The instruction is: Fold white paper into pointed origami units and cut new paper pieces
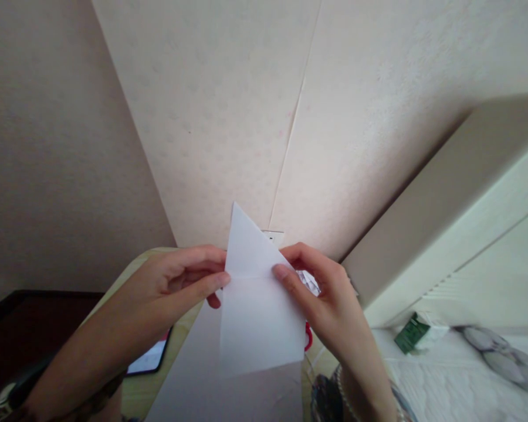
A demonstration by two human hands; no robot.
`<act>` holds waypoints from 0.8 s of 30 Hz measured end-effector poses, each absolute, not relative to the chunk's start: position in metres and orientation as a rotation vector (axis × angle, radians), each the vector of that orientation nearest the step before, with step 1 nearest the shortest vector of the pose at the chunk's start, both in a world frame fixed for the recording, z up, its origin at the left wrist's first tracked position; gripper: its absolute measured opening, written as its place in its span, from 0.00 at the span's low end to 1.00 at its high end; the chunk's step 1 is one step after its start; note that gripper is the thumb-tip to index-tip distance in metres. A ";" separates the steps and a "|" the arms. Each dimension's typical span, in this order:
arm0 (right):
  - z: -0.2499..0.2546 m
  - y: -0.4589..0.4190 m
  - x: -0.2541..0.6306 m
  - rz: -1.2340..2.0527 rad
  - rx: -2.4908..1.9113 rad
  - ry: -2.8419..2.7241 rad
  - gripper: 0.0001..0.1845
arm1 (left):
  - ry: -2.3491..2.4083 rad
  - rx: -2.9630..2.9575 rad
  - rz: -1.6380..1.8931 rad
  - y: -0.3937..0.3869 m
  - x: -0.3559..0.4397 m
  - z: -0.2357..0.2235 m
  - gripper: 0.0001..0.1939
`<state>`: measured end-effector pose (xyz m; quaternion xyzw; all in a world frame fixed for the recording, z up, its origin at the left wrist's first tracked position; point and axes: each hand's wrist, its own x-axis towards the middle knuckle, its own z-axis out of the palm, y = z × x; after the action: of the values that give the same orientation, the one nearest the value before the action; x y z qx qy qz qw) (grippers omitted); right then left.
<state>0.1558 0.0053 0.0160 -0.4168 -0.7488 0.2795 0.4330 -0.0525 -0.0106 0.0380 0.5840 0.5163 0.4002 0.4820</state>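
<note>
A folded sheet of white paper is held up in front of me, its pointed corner at the top and a faint crease across its middle. My left hand pinches its left edge between thumb and fingers. On the right edge, my right hand grips it with the thumb on the front and the fingers behind. Beneath the folded paper lies a larger white sheet, partly covered by it.
A phone with a lit screen lies on the light wooden table. A red ring-shaped handle shows beside the paper. A wall socket is behind. At right are a green box and white quilted bedding.
</note>
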 end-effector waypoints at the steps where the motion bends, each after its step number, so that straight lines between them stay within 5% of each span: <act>1: 0.015 0.005 0.156 0.650 -1.003 -1.863 0.04 | 1.265 1.431 0.973 -0.011 -0.053 0.037 0.09; 4: 0.014 0.005 0.156 0.464 -0.861 -1.906 0.17 | 1.314 1.455 0.966 -0.011 -0.055 0.035 0.12; 24: 0.012 0.008 0.160 0.346 -0.885 -2.163 0.25 | 1.236 1.523 0.966 -0.009 -0.060 0.028 0.15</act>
<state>0.1596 0.0078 0.0124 -0.3466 -0.8469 0.1354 0.3800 -0.0601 -0.0092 0.0278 0.6187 0.5021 0.3925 0.4595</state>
